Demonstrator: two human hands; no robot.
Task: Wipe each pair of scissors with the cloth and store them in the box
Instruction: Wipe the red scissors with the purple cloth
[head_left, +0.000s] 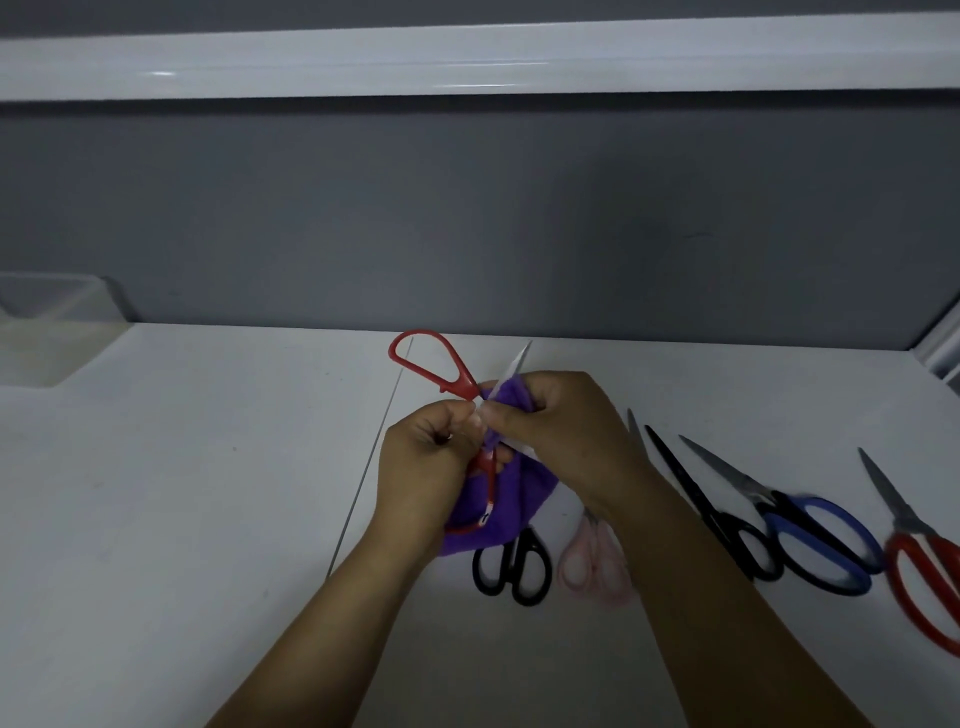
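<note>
A white table (208, 467) is taking up the lower half of the view, with a thin seam (374, 441) running down it, and a plain grey wall (467, 208) is standing behind it under a glossy white rail (467, 57). Above the middle of the table, the left hand (431, 452) is curling its fingers and pinching the open red scissors (462, 384) near the pivot, one handle loop pointing up and away. The right hand (566, 421) is pinching the purple cloth (511, 499) around a blade between thumb and fingers, the cloth hanging below both hands. A translucent box (52, 332) is sitting at the far left against the wall, well apart from the hands. On the table to the right, small black scissors (511, 566), pink scissors (592, 561), long black scissors (711, 514), blue scissors (815, 540) and a second red pair (924, 561) are lying in a row.
</note>
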